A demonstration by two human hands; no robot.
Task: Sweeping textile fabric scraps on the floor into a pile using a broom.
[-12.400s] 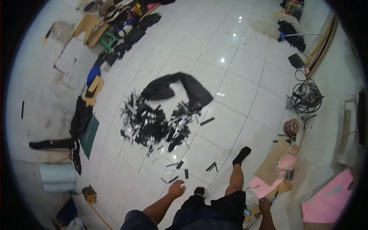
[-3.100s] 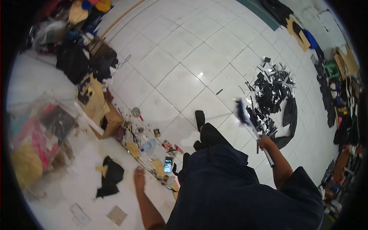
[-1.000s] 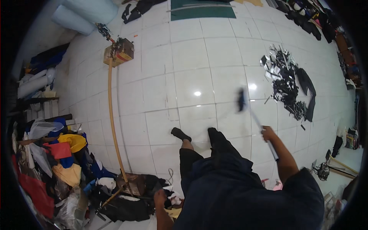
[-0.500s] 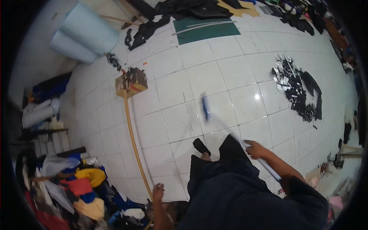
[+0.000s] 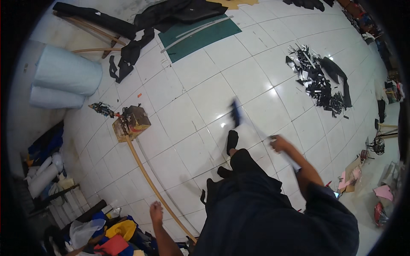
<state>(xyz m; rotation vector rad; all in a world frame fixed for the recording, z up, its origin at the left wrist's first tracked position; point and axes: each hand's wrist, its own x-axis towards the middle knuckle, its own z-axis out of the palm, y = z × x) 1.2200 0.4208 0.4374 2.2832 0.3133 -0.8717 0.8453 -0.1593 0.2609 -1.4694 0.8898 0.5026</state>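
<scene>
My right hand [image 5: 279,144] is closed around the pale handle of a broom [image 5: 235,114] with a dark blue head. Motion blurs the broom; its head is low over the white tiled floor, just ahead of my dark-clad feet [image 5: 232,141]. To the left, my left hand [image 5: 156,211] hangs with its fingers curled and nothing visible in them. It is beside a long wooden pole [image 5: 147,173], apart from it. The pole runs to a brown box [image 5: 136,120] with a tuft of dark strips at it.
Black scraps [image 5: 318,81] lie heaped on the floor at the right. A green mat [image 5: 200,36] with pale strips is at the far side. Pale blue rolls [image 5: 66,70] stand at the left wall. Coloured cloth [image 5: 121,230] is piled at the lower left.
The view has turned and shifted as I step; both feet now show. My right hand and the broom have swung, and the broom head is now nearer my forward foot.
</scene>
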